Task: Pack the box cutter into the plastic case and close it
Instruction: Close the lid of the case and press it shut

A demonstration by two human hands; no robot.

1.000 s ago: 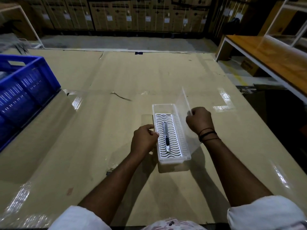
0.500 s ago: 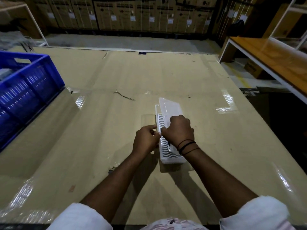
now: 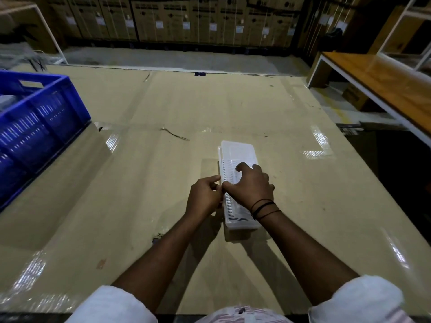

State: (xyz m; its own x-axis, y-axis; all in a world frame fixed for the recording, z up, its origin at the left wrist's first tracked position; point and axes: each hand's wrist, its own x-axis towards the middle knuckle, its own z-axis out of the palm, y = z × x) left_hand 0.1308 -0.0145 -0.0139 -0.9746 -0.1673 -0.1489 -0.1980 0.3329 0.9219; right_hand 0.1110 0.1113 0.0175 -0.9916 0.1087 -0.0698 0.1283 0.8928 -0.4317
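A white plastic case point(image 3: 238, 216) lies lengthwise on the cardboard-covered table, just ahead of me. Its clear lid point(image 3: 238, 151) lies down flat over the case. My right hand point(image 3: 250, 186) rests on top of the lid with fingers spread, pressing near the middle. My left hand point(image 3: 205, 197) pinches the case's left edge with thumb and fingers. The box cutter is hidden under the lid and my right hand.
A blue plastic crate point(image 3: 35, 127) stands at the table's left side. A wooden bench point(image 3: 382, 80) with a white frame runs along the right, beyond the table's edge. Stacked cartons point(image 3: 186, 19) line the far wall. A thin string scrap point(image 3: 173, 134) lies beyond the case.
The lid stood up on the case's right side; my right hand swung it leftward and down over the case, covering the box cutter. My left hand stayed at the left edge.
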